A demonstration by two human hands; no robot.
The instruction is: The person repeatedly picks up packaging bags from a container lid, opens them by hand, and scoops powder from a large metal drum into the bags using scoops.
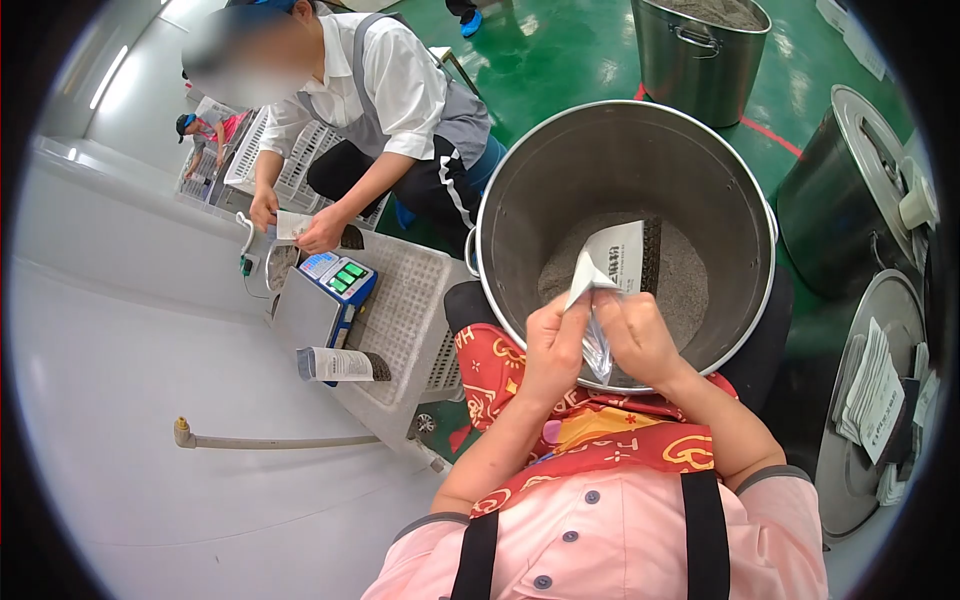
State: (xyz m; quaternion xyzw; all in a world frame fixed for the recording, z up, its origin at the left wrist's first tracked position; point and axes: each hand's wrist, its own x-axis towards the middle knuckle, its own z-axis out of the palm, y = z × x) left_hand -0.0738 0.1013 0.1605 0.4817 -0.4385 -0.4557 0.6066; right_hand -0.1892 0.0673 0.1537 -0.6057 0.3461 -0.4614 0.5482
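Note:
Both my hands hold a white printed pouch with a dark patterned end, over a large steel drum. My left hand pinches one side of the pouch's top edge. My right hand pinches the other side, close beside it. A shiny clear inner face of the pouch shows between the hands. Grey-brown powder covers the drum's bottom, below the pouch. The drum stands between my knees, against a red patterned apron.
At the left, a co-worker holds another pouch near a digital scale. A filled pouch rests by a white crate. More steel drums and a lid with stacked pouches are at the right.

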